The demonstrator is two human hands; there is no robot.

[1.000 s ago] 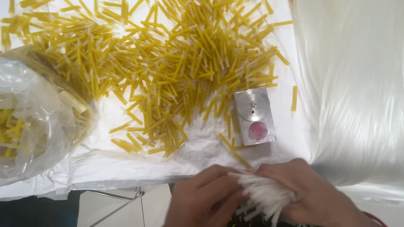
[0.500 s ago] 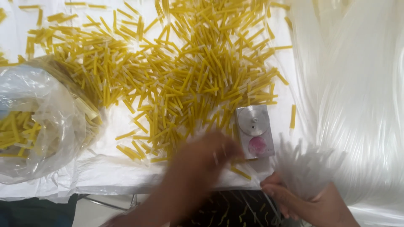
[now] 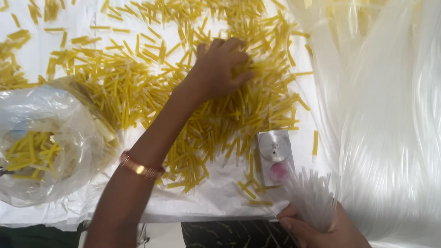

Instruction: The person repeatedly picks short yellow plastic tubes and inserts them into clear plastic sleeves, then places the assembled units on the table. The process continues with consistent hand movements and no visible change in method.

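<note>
Left hand (image 3: 220, 69) spread open on yellow sticks (image 3: 138, 92); right hand (image 3: 317, 227) clasping clear tubes (image 3: 310, 197); gather sticks lightly, tubes kept aligned.

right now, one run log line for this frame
left hand: on yellow sticks | right hand: gripping clear tubes | metal block: untouched
</note>
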